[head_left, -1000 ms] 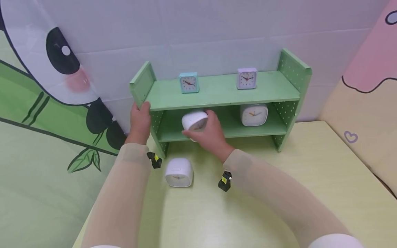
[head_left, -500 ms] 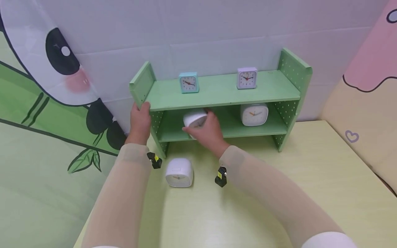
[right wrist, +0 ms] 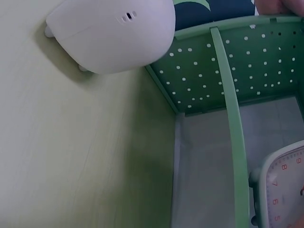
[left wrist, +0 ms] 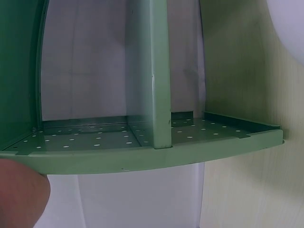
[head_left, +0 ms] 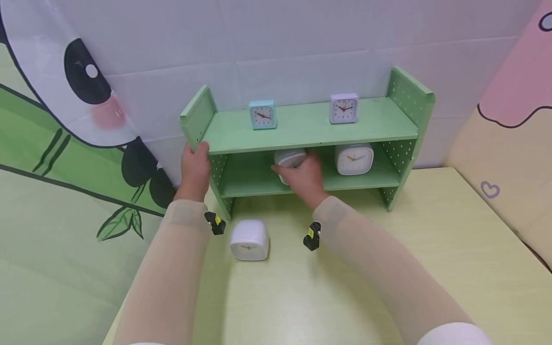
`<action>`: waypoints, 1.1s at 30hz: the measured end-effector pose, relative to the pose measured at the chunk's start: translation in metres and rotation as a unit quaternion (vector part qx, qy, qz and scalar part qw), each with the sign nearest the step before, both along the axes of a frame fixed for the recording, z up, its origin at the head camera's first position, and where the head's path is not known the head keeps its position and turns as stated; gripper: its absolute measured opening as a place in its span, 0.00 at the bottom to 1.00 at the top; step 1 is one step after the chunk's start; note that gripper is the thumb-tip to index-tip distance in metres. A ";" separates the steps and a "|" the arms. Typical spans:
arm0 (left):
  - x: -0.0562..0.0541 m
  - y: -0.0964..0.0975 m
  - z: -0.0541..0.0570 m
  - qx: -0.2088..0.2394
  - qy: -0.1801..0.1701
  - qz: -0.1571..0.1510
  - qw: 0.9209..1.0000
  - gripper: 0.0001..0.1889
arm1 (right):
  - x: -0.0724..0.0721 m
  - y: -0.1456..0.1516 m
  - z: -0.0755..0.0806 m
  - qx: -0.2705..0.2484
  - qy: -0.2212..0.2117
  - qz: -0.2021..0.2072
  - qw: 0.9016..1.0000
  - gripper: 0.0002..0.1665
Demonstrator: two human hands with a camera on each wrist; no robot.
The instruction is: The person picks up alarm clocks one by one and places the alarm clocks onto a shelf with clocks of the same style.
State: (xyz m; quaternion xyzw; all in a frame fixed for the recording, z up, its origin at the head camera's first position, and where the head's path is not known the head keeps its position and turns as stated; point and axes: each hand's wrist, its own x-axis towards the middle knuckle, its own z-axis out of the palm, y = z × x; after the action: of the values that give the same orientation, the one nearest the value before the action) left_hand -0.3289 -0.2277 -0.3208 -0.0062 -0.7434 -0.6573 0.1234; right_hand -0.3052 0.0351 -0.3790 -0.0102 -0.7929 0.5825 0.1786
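My right hand holds a white alarm clock inside the lower level of a green two-tier shelf. Its thumb and fingers partly hide the clock. In the right wrist view the clock's dial with red numerals shows at the lower right, just past the shelf board's edge. My left hand grips the front edge of the shelf's left side panel. One digit of it appears as a left-hand fingertip against the green edge in the left wrist view.
On the upper board stand a turquoise clock and a lilac clock. Another white clock is on the lower level, right of my right hand. A further white clock stands on the pale wooden table in front.
My right hand has carried the white clock to the right along the lower level and further in. The left hand has stayed on the side panel.
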 end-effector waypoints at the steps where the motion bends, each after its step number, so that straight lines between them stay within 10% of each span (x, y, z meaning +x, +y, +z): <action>1: 0.000 0.000 0.000 0.001 0.000 -0.001 1.000 0.28 | -0.002 0.002 -0.001 -0.002 -0.001 -0.003 1.000 0.61; 33: -0.001 0.003 -0.001 0.004 0.007 0.006 1.000 0.27 | -0.014 0.003 -0.027 0.048 0.043 -0.100 0.993 0.68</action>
State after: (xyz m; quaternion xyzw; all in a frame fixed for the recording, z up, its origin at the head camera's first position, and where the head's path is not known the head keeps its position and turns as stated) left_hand -0.3297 -0.2252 -0.3218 -0.0058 -0.7397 -0.6597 0.1327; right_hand -0.3196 0.0381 -0.4061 -0.0559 -0.8064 0.5233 0.2698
